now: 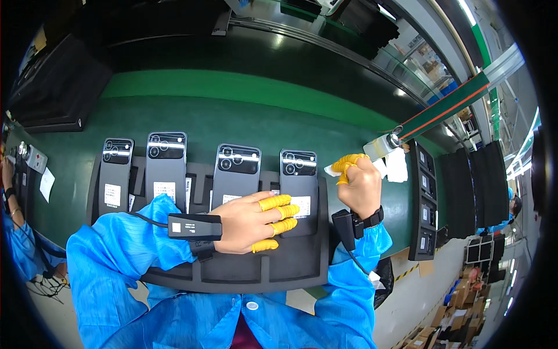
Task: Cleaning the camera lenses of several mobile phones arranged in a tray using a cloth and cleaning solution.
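Observation:
Several grey phones lie back up in a black foam tray [250, 282], each with a camera block at its top and a white label. My left hand [247, 224] lies flat, fingers spread and in yellow finger cots, over the lower part of one phone [238, 160]. Its fingertips reach onto the lower part of the rightmost phone [298, 180]. To the right of the tray, my right hand [361, 186] is closed in yellow finger cots, with a small white wipe [332, 171] poking out from its fingers. Two more phones [115, 168] sit at the tray's left, untouched.
Beyond my right hand stands a bottle with a metal top [381, 145], beside white wipes [396, 168]. A black tray of phones [424, 203] lies at the right. Black trays are stacked at the far left [58, 87]. Another person's arm [14, 203] shows at the left edge.

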Demonstrator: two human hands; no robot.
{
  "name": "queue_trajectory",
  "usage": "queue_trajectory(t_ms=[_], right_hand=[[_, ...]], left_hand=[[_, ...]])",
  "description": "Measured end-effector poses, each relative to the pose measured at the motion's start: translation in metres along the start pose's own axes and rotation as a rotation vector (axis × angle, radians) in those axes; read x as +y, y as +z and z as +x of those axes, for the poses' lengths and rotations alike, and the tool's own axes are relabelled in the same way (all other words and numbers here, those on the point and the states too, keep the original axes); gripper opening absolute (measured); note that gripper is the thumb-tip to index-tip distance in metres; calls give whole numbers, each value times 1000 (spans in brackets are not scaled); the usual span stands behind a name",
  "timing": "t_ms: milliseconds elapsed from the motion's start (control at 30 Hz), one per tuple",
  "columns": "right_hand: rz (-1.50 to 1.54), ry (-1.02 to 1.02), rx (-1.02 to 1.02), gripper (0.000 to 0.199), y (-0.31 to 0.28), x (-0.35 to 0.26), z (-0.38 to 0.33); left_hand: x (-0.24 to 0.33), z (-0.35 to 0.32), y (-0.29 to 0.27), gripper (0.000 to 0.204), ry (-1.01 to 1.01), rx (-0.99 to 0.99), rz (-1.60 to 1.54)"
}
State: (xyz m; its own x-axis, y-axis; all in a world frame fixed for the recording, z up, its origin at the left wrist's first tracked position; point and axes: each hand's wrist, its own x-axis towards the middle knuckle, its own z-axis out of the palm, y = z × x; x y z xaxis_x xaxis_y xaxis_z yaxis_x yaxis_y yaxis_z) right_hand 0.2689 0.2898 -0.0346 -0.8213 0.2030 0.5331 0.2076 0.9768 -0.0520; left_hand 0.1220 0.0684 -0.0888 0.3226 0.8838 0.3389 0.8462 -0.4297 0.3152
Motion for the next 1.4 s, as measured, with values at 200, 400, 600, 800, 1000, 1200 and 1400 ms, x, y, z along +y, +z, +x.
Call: queue_trajectory(t_ms=[200, 400, 600, 800, 1000, 1200, 1400], right_hand=[[178, -205, 175, 28, 32, -29, 20], [93, -173, 130, 17, 31, -29, 21], [97, -140, -25, 17, 10, -31, 9], [196, -175, -161, 19, -2, -38, 5], [291, -326, 66, 25, 18, -49, 15], [264, -289, 15, 14, 22, -25, 9], [-31, 49, 27, 9, 15, 31, -10]], left_hand=[[0, 3, 1, 54, 8, 4, -4], [-1, 4, -1, 53, 11, 15, 1], [0, 3, 4, 54, 7, 16, 1], [-1, 1, 3, 52, 26, 37, 0], [-1, 2, 3, 52, 19, 36, 1], [-3, 3, 2, 54, 25, 8, 1], [1, 4, 3, 53, 26, 11, 7]])
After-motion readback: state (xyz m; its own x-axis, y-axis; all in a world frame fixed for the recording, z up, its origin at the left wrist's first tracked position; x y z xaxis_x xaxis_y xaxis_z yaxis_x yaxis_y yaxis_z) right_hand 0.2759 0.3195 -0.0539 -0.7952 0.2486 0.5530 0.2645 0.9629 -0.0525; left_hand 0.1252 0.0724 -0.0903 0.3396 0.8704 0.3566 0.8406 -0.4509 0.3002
